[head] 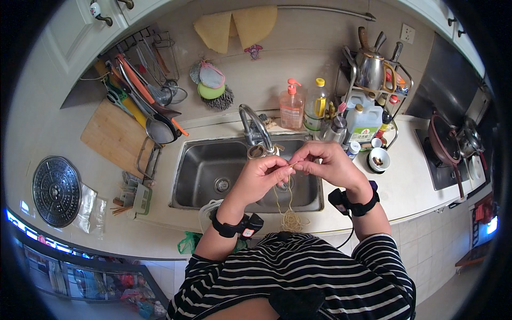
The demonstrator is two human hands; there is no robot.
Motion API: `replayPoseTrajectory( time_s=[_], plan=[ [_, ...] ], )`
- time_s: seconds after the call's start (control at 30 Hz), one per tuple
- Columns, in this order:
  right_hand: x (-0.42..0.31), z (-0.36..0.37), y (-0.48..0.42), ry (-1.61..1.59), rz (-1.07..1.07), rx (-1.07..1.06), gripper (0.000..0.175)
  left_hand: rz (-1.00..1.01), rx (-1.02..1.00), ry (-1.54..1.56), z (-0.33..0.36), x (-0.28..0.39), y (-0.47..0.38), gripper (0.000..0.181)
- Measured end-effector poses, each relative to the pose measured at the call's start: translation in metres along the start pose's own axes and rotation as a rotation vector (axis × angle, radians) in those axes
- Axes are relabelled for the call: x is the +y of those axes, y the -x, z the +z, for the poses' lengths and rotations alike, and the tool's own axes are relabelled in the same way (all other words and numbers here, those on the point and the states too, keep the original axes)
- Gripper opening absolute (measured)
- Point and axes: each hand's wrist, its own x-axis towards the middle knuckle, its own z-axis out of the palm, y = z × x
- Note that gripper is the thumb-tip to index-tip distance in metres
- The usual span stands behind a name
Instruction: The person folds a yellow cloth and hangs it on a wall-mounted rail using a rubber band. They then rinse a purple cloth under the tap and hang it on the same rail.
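Note:
Over the right basin of the double steel sink (250,207), my left hand (262,174) and my right hand (326,162) meet with thumbs and forefingers pinched. Between their fingertips runs a thin length of pale yellow string (291,188). From there it hangs down to a loose tangle of the same string (293,221) on the counter's front edge. Both hands grip the string close together, so its exact end is hidden by the fingers. Each wrist wears a black strap with a small device. Behind the hands rises the chrome faucet (256,120).
Soap and oil bottles stand behind the sink, near a pink pump bottle (292,106). A white bowl (379,159) sits right, before the hob (436,172). Left are a wooden cutting board (116,136), hanging ladles (158,128) and a perforated steamer plate (56,192). A white basket (209,210) borders the sink.

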Motion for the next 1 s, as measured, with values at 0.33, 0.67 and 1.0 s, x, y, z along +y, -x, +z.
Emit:
replayPoseTrajectory(
  time_s=[0.33,0.67,1.0],
  plan=[
    [0.008,0.009,0.000,-0.113,0.054,0.005,0.006,-0.065,-0.117,0.191,0.000,-0.008,0.002,0.016],
    [0.013,0.011,-0.003,-0.229,0.068,-0.002,0.005,-0.077,-0.140,0.035,-0.006,-0.011,0.005,0.020],
    [0.015,0.013,-0.007,-0.148,0.047,0.014,0.006,0.057,0.017,-0.075,0.000,-0.014,0.006,0.013]
  ],
)
